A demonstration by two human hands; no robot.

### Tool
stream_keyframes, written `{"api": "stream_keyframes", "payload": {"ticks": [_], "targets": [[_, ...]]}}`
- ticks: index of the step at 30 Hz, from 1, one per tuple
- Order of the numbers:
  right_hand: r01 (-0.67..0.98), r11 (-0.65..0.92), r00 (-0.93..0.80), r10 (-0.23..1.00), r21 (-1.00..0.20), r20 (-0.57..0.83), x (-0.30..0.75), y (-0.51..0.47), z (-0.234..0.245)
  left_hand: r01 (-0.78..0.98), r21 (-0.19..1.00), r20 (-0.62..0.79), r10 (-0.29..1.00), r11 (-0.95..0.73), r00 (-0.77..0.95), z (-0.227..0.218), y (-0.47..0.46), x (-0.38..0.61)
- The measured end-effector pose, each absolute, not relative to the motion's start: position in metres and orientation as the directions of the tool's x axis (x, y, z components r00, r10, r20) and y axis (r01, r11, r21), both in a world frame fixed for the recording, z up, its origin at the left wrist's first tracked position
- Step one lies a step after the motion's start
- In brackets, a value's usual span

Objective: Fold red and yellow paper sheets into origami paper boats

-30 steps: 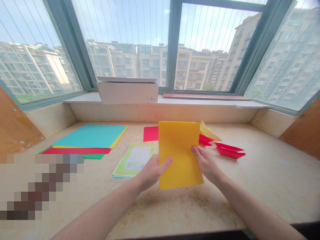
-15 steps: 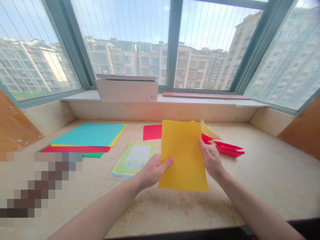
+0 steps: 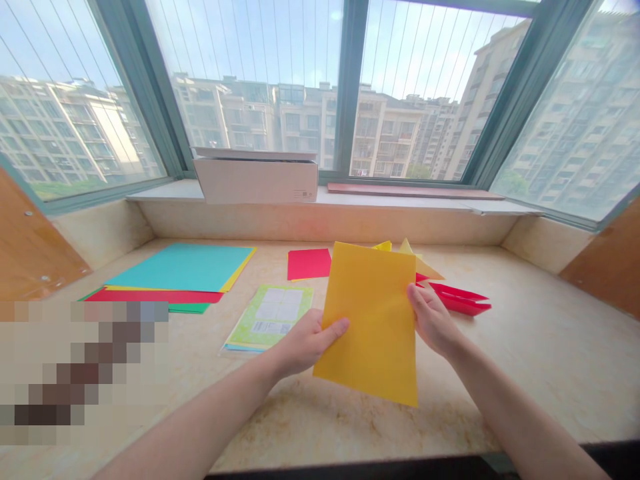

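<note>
Lying at the far left of the stone ledge (image 3: 520,353), a teal sheet (image 3: 180,268) tops a stack of coloured paper with yellow, red and green edges showing. Behind it, a white cardboard box (image 3: 255,183) sits on the windowsill with its lid on, so its contents stay hidden. A green printed packet (image 3: 270,319) and a red sheet (image 3: 309,264) lie further along. The left hand (image 3: 305,343) pinches the lower edge of a yellow paper sheet (image 3: 370,327), thumb on top, and the right hand (image 3: 433,320) grasps its right edge, holding it tilted above the ledge. Beyond it lie a folded yellow paper piece (image 3: 420,263) and red paper boats (image 3: 460,298)
</note>
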State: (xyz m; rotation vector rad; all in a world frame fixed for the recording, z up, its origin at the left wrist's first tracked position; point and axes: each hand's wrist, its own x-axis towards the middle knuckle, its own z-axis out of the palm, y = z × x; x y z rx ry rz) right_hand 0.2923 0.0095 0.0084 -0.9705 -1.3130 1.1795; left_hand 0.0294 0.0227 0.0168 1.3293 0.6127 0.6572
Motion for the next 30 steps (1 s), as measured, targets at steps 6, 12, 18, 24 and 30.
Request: {"api": "stream_keyframes", "payload": {"ticks": [6,12,18,24,30], "targets": [[-0.045,0.175,-0.278,0.943,-0.983,0.181,0.29,0.001,0.012,-0.135,0.972,-0.065,0.771,0.193,0.634,0.021,0.026,0.028],[-0.115,0.052,-0.229,0.97,-0.992,0.078,0.289,0.003,-0.003,-0.073,0.96,-0.132,0.668,0.269,0.732,0.023,0.026,0.024],[0.018,0.171,-0.306,0.939,-0.985,0.157,0.293,-0.001,0.002,-0.125,0.92,-0.212,0.74,0.372,0.638,0.023,0.025,0.028],[0.123,0.236,-0.464,0.872,-0.964,0.154,0.281,-0.006,0.007,-0.205,0.886,-0.224,0.773,0.415,0.593,0.022,0.037,0.024],[0.386,0.631,-0.342,0.775,-0.673,0.531,0.284,0.004,0.001,-0.423,0.892,0.1,0.839,0.163,0.535,0.023,0.04,0.025]]}}
